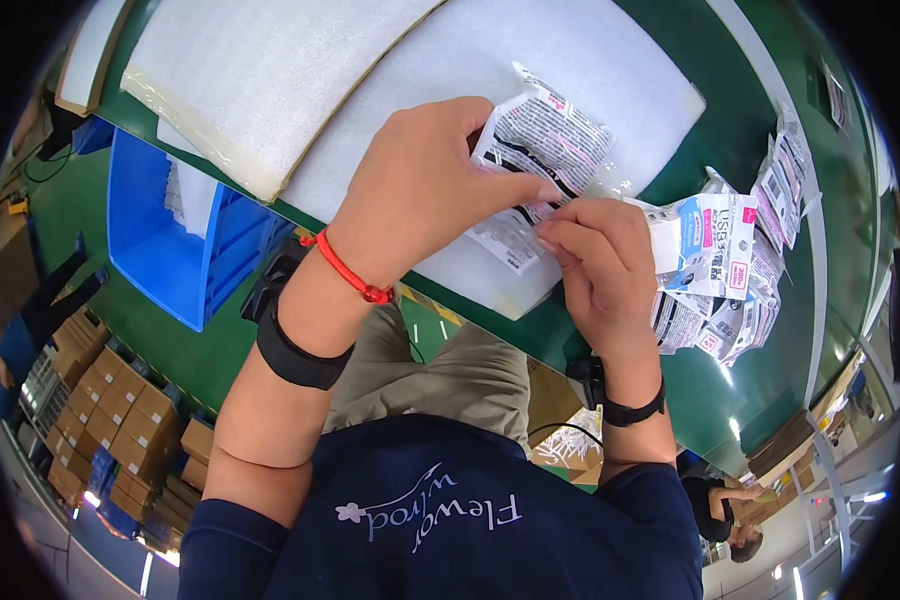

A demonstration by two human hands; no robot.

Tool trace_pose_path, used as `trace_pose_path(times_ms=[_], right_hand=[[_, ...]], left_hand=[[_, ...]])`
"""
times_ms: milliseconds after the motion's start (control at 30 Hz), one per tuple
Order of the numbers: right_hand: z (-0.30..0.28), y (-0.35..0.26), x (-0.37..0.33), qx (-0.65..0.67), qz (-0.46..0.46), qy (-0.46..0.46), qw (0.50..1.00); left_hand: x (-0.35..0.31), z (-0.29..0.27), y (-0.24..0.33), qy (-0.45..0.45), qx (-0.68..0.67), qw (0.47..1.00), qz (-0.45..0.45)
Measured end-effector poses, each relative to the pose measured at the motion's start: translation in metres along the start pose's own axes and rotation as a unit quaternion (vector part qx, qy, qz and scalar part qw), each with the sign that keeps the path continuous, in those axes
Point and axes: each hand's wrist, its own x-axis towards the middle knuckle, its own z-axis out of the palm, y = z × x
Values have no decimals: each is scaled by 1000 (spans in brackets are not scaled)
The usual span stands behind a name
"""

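A: Above the white foam sheet (pixel 390 140), where was the clear packet (pixel 542 150)?

B: Pinched between left hand (pixel 425 185) and right hand (pixel 602 262), fingers clamped on its lower edge.

A: Risk?

B: Perhaps tearing unevenly; the seam looked blurred. A slip could knock the packet pile (pixel 735 280) right of the foam.

Both hands, left hand (pixel 420 185) and right hand (pixel 600 265), pinch a clear printed packet (pixel 535 160) over white foam sheet (pixel 530 60) on the green desk (pixel 710 130); a pile of packets (pixel 730 270) lies just right.
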Motion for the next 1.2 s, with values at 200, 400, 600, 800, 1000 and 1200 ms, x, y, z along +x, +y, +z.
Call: trace_pose_path(times_ms=[200,400,600,800,1000,1200], right_hand=[[1,3,-7,-33,-23,2,999],[-2,2,-9,-36,-55,-11,998],[-5,1,-12,-30,-90,-32,995],[-10,-5,-18,-38,-64,-40,996],[-13,-12,-28,-67,-47,-26,996],[-13,-18,-31,-90,-28,-10,995]], left_hand=[[-2,14,0,99,162,978,79],[-1,19,0,118,158,978,60],[-2,18,4,115,188,974,59],[0,17,-2,128,157,976,74],[-3,-1,13,38,119,992,14],[-19,-9,12,202,166,957,129]])
